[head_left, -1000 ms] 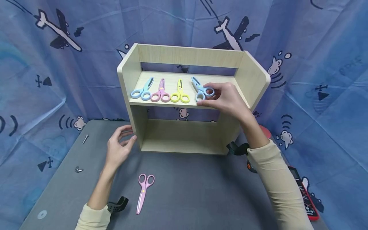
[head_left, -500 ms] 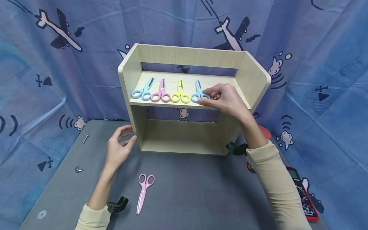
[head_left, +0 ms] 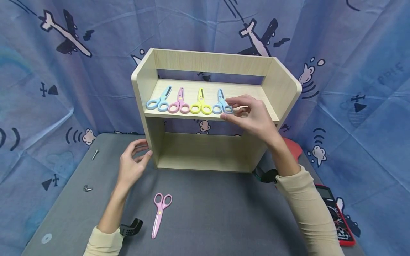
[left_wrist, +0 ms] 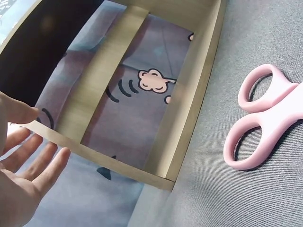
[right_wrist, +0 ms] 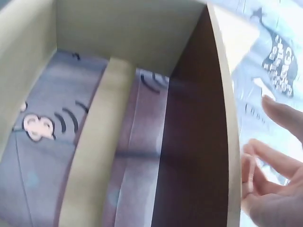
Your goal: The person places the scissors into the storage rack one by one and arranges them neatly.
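Observation:
On the upper deck of a pale wooden shelf (head_left: 205, 170), several small scissors lie in a row, handles to the front. From the left they are light blue scissors (head_left: 162, 100), pink scissors (head_left: 179, 103), yellow scissors (head_left: 200, 105) and blue scissors (head_left: 219, 103). My right hand (head_left: 251, 115) is at the blue pair's right handle, thumb and fingers spread apart around it. Whether a fingertip touches the handle is hard to see. With relaxed fingers, my left hand (head_left: 132, 163) rests at the shelf's left side panel. Larger pink scissors (head_left: 159, 215) lie on the table, also seen in the left wrist view.
A bolt (head_left: 95, 155), a small metal fitting (head_left: 87, 188) and a pale disc (head_left: 46, 238) lie on the left of the grey table. On the right are a red multimeter (head_left: 336, 215) and a red object (head_left: 293, 147) partly behind my arm. A patterned blue curtain hangs behind.
The rightmost blue scissors have turned straighter and moved slightly left, beside the yellow pair. My right hand's fingers have since loosened from their handle. The left hand has stayed put.

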A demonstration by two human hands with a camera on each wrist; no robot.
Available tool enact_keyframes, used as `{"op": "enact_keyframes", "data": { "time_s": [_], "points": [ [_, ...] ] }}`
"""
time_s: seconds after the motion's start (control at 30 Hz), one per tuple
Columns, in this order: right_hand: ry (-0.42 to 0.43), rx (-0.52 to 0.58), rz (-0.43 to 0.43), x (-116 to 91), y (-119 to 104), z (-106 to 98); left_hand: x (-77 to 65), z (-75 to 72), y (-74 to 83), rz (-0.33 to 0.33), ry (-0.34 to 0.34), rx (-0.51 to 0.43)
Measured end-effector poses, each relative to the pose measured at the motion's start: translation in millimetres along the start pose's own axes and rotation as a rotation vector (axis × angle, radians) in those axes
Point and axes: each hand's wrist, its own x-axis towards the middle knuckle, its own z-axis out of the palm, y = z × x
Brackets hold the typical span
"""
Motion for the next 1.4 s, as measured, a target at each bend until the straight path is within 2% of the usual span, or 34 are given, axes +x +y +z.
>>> {"op": "enact_keyframes", "data": {
  "time_s": [0.13, 0.23, 0.37, 0.6, 0.73, 0.87, 0.93, 1.03, 1.1, 1.17, 1.27, 1.4],
  "points": [
    [0.008, 0.101, -0.118, -24.0, -6.7, 19.2, 0.6, -0.3, -2.3, 0.004, -0.002, 0.002],
    [-0.083, 0.152, -0.175, -42.4, -8.1, 41.5, 0.5, -0.2, -2.8, 0.005, -0.003, 0.004],
    [-0.274, 0.207, -0.168, -62.4, -2.6, 81.5, -0.6, -0.3, -2.0, 0.019, -0.011, 0.013],
    [-0.699, 0.313, -0.058, -85.5, 19.7, 164.4, -0.8, 0.1, -3.2, 0.028, -0.001, 0.024],
    [-0.862, 0.295, -0.016, -94.6, 28.2, 203.9, -0.2, 0.3, -3.9, 0.021, 0.016, 0.018],
    [-0.910, 0.174, -0.040, -100.6, 31.7, 231.2, 0.0, 0.6, -4.1, 0.018, 0.031, 0.016],
    [-0.886, 0.092, -0.130, -105.3, 55.3, 256.3, 0.0, 0.6, -3.4, 0.011, 0.035, 0.015],
    [-0.821, -0.040, -0.251, -110.8, 78.7, 280.6, 0.2, 0.4, -2.0, -0.002, 0.041, 0.015],
    [-0.784, -0.088, -0.286, -112.3, 82.6, 285.7, 0.4, 0.2, -1.2, -0.014, 0.042, 0.014],
    [-0.777, -0.121, -0.265, -110.2, 61.6, 271.2, 0.3, 0.1, -0.9, -0.022, 0.040, 0.013],
    [-0.794, -0.140, -0.207, -105.9, 39.5, 252.6, 0.0, -0.1, 0.0, -0.029, 0.032, 0.012],
    [-0.871, -0.163, -0.146, -101.7, 32.4, 236.4, -0.1, 0.0, 0.9, -0.032, 0.027, 0.011]
  ]
}}
